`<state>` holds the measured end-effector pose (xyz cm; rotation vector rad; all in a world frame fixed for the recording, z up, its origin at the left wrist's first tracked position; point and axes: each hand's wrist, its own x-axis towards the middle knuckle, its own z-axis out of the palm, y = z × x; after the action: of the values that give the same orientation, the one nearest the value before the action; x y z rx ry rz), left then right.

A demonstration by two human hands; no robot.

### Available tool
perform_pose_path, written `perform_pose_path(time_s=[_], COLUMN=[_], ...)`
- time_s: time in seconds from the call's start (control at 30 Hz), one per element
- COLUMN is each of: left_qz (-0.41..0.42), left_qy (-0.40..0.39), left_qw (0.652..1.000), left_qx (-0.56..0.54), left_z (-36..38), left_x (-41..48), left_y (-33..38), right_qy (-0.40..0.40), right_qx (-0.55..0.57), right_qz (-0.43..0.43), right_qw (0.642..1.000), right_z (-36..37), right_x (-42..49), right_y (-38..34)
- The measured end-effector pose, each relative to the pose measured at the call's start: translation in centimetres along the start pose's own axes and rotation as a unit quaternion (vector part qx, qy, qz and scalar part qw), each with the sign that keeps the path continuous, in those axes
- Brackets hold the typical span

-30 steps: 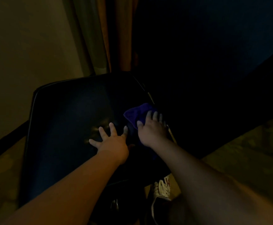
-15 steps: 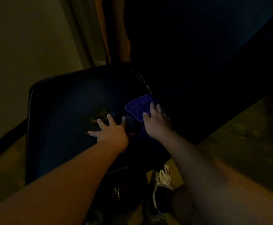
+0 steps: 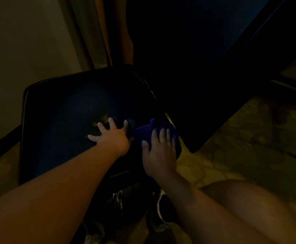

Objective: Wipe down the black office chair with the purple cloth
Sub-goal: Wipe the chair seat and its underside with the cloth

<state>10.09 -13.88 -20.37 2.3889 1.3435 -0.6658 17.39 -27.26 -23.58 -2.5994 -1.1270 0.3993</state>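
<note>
Black, smooth and faintly glossy, with a rounded piped rim: that's the office chair (image 3: 64, 120) seat in dim light. The left hand (image 3: 111, 137) lies flat on it, grip wide, fingers splayed. Just beside it, the right hand (image 3: 158, 152) presses straight fingers onto the soft, crumpled purple cloth (image 3: 144, 133) at the seat's right edge, by the patterned carpet (image 3: 232, 147).

purple cloth (image 3: 144, 135) partly under right hand (image 3: 158, 153), chair base (image 3: 119, 201) lost in darkness
</note>
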Motion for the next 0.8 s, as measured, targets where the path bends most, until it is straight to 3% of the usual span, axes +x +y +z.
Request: perform_pose_path(time_s=[0.23,0.37,0.57,0.8], left_qz=[-0.007,-0.047,-0.05,-0.043], left_qy=[-0.012,-0.025,-0.019,0.004], left_qw=[1.0,0.998,0.998,0.999], left_qx=[-0.015,-0.015,-0.011,-0.007], left_z=[-0.1,-0.6,-0.7,-0.1], left_x=[0.5,1.2,1.2,0.7], left_y=[0.1,1.1,1.8,1.6], right_qy=[-0.092,-0.098,-0.033,0.14], right_qx=[-0.006,0.027,0.059,0.146], right_qz=[-0.004,-0.002,0.017,0.071], right_qw=[0.996,0.995,0.998,0.977], right_z=[-2.0,-2.3,-2.2,1.2], right_x=[10.1,12.0,7.0,-0.3], right_y=[-1.0,-0.8,2.6,2.7])
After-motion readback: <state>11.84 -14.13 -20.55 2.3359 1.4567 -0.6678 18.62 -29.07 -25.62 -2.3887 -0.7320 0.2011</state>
